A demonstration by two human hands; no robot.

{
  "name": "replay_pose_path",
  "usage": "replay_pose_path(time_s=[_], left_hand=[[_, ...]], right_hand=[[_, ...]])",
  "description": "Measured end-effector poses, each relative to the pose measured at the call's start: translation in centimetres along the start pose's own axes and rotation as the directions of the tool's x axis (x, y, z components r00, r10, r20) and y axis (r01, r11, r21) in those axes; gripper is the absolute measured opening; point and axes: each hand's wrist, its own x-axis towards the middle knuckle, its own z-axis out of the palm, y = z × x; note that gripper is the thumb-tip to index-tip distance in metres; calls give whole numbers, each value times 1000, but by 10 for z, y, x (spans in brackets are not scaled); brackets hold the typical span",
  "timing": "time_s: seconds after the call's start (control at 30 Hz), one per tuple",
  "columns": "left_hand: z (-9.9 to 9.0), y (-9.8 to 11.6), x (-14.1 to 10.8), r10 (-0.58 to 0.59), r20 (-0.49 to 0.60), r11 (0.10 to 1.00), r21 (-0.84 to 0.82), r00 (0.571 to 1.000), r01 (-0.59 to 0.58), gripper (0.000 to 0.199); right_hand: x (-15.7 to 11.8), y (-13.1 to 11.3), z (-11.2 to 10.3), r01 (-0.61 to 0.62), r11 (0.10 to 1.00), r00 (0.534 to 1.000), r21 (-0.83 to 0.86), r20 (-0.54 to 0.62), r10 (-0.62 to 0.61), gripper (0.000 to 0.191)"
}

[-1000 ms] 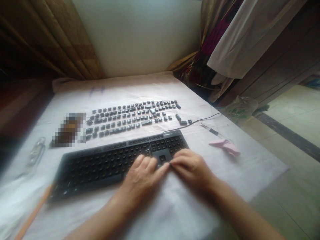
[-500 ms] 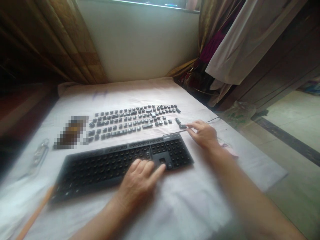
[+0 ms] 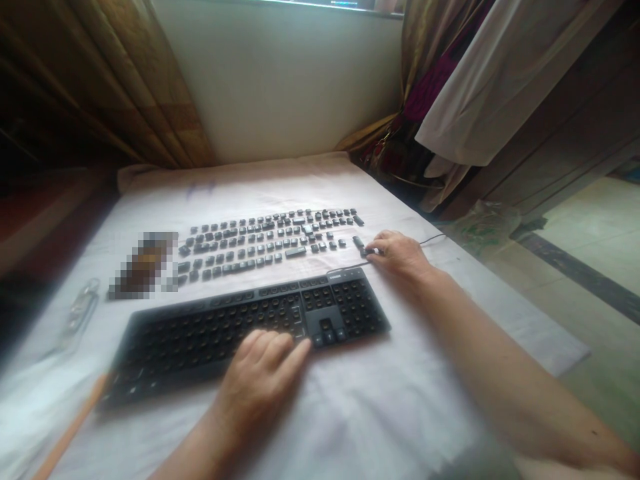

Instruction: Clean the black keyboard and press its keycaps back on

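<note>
A black keyboard [image 3: 200,333] lies on the cloth-covered table, most of its keycaps off; a few caps sit at its lower left and around the arrow keys. My left hand [image 3: 265,367] rests at its front edge, just left of the arrow keys, fingers bent and thumb stretched out to the right. Behind the keyboard, loose black keycaps [image 3: 260,250] lie in several rows. At the right end of these rows my right hand [image 3: 397,253] pinches a dark keycap [image 3: 365,253] between thumb and fingertips, beside another long keycap [image 3: 357,241].
A pixelated dark object [image 3: 145,265] lies left of the keycaps. Farther left is a clear, shiny item [image 3: 80,313]. An orange strip [image 3: 75,427] runs along the lower left. A thin cable [image 3: 433,238] crosses the table's right edge. Curtains hang behind.
My left hand has moved left and slightly down, away from the arrow keys, uncovering small caps there. My right hand has shifted slightly left and up, with its fingers closer around the keycap.
</note>
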Motion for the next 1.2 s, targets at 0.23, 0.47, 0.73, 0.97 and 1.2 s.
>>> replay_pose_path(time_s=[0.23, 0.47, 0.73, 0.97, 1.2], left_hand=[[-2, -1, 1, 6, -2, 1000, 3, 1000, -6, 34], [2, 4, 3, 18, -7, 1000, -23, 1000, -18, 33], [4, 14, 13, 34, 12, 998, -50, 999, -33, 26], [16, 24, 30, 44, 78, 997, -70, 996, -39, 30], [25, 29, 42, 13, 174, 995, -103, 985, 5, 42]], right_hand=[[-19, -2, -17, 23, 999, 995, 47, -96, -18, 14], [-87, -43, -31, 236, 853, 972, 465, -112, -208, 16], [-110, -60, -22, 252, 749, 944, 613, 13, -329, 19], [-104, -57, -25, 245, 725, 929, 643, 59, -366, 18], [-103, -56, -23, 301, 727, 917, 617, 22, -398, 17]])
